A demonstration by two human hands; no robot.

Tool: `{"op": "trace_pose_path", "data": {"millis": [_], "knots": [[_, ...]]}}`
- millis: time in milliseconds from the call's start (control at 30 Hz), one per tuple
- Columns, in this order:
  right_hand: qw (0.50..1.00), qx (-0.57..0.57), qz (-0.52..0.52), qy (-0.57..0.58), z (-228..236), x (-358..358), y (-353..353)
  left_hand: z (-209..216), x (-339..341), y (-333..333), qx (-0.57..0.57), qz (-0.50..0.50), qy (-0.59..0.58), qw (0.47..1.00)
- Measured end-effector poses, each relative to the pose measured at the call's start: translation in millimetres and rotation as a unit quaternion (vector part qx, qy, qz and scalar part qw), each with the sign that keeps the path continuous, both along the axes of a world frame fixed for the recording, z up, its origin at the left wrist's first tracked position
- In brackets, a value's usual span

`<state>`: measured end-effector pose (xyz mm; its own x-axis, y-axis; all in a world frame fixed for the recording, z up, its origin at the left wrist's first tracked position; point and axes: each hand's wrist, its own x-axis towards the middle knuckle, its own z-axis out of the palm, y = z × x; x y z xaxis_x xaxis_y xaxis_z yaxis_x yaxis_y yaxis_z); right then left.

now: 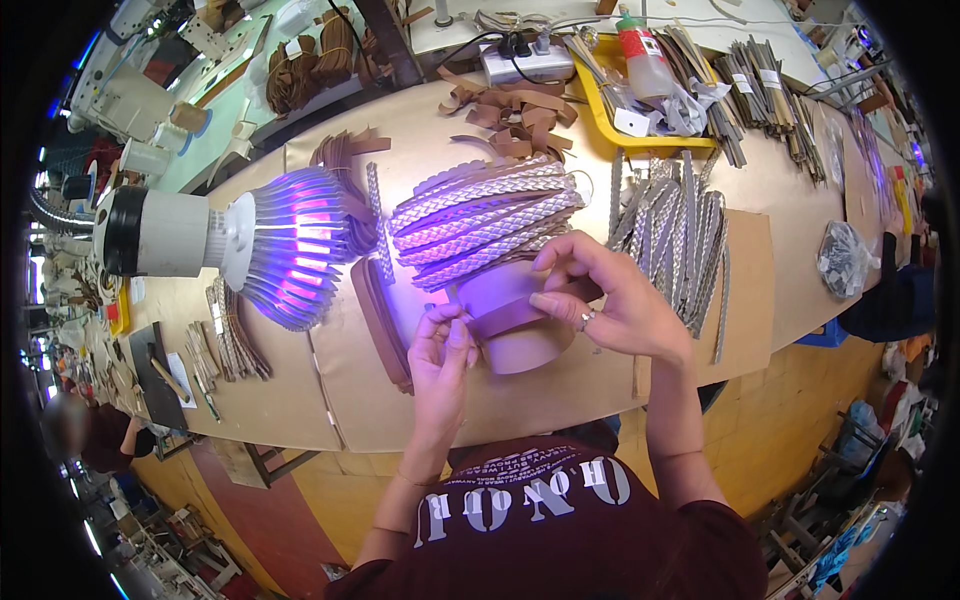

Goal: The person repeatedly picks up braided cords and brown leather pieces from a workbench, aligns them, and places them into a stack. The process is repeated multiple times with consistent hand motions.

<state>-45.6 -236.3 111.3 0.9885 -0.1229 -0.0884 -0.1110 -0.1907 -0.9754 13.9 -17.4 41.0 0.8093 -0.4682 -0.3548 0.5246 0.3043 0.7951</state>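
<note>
A flat brown strip stretches between my hands across the front of a tan cylinder. My left hand pinches its left end beside the cylinder. With thumb and fingers closed, my right hand grips the strip's other end. Silvery braided straps are wound in many turns around the cylinder's far part, just beyond my fingers. Purple light falls on the braid and the strip. Left of my left hand lies a bundle of brown strips.
A finned lamp juts in from the left. More braided straps lie on cardboard at right. Behind are loose brown strips and a yellow tray holding a bottle. A person is at far left.
</note>
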Motion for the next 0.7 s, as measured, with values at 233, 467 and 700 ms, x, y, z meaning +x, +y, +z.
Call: {"op": "trace_pose_path", "data": {"millis": [233,467,700], "knots": [[0.998,-0.04,-0.038,0.024,-16.2,-4.3,-10.0,-17.0,7.0,-2.0,0.089,0.05,-0.1,0.99],[0.941,-0.218,-0.258,0.003,-44.9,-54.2,-27.6,-28.2,5.6,-7.3,0.067,0.073,-0.092,0.991],[0.691,-0.423,-0.563,0.162,-90.0,-152.4,-78.1,-24.2,-2.8,-5.3,0.116,0.111,-0.129,0.979]]}}
